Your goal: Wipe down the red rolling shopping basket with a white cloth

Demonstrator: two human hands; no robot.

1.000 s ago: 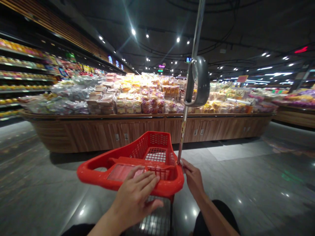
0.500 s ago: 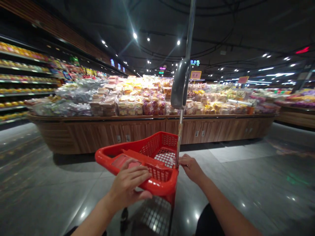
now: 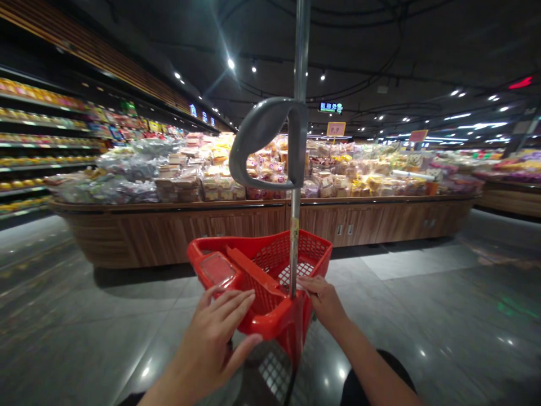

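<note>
On the grey tiled floor [image 3: 401,316], just ahead of me, I have the red shopping cart [image 3: 257,270], its basket angled off to the right. My left hand [image 3: 215,332] lies across the cart's near edge, fingers spread and thumb well apart. My right hand [image 3: 323,301] is at the right rim, beside the foot of an upright metal pole [image 3: 296,203]; I can't tell whether those fingers are clamped. A grey loop handle [image 3: 243,144] sits on the pole. Beyond stands a wooden bench [image 3: 147,231] heaped with packaged goods [image 3: 181,180].
</note>
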